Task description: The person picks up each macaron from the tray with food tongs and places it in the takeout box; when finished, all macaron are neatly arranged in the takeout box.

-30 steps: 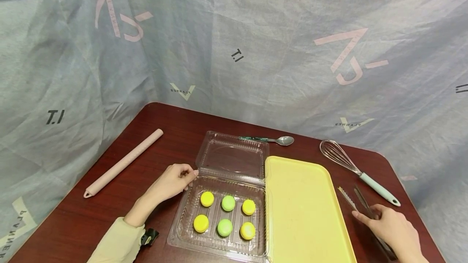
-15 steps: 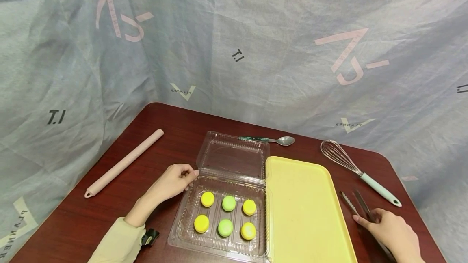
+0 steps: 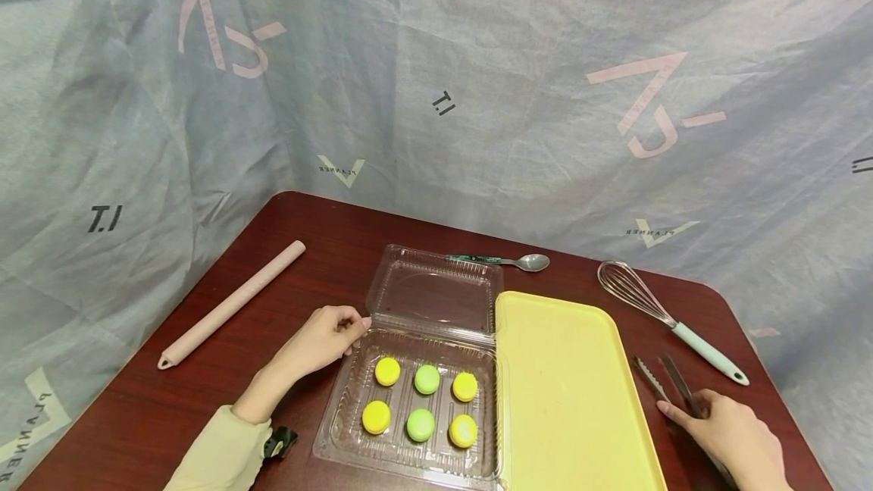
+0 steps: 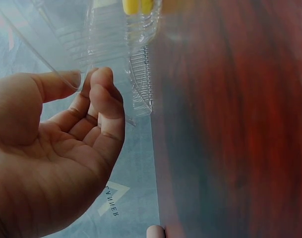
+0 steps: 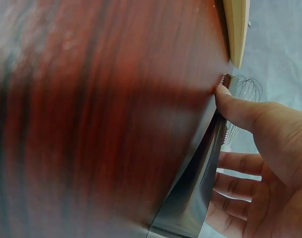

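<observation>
A clear plastic clamshell container (image 3: 327, 438) lies with its lid (image 3: 436, 298) folded back. Yellow macarons (image 3: 387, 372) and two green macarons (image 3: 427, 379) sit in its base in two rows. At the back left corner, by the hinge, my left hand (image 3: 330, 336) pinches the container's edge between thumb and curled fingers; the left wrist view shows the thumb (image 4: 61, 85) against the clear plastic. Over on the right, my right hand (image 3: 733, 430) grips metal tongs (image 5: 190, 193) with serrated tips. The tongs' arms stand apart with nothing between them, beside the yellow tray (image 3: 573, 392).
A pink rolling pin (image 3: 232, 305) lies at the left of the dark red table (image 3: 327, 226). Behind the lid is a spoon (image 3: 532, 262), its handle partly behind the clear plastic. A whisk (image 3: 709, 353) lies at the right, beyond the tongs. Grey cloth (image 3: 511, 97) hangs behind the table.
The tongs' tips have shifted slightly toward me and down since the first frame, then stayed put. My left hand, the container and the macarons have kept their places.
</observation>
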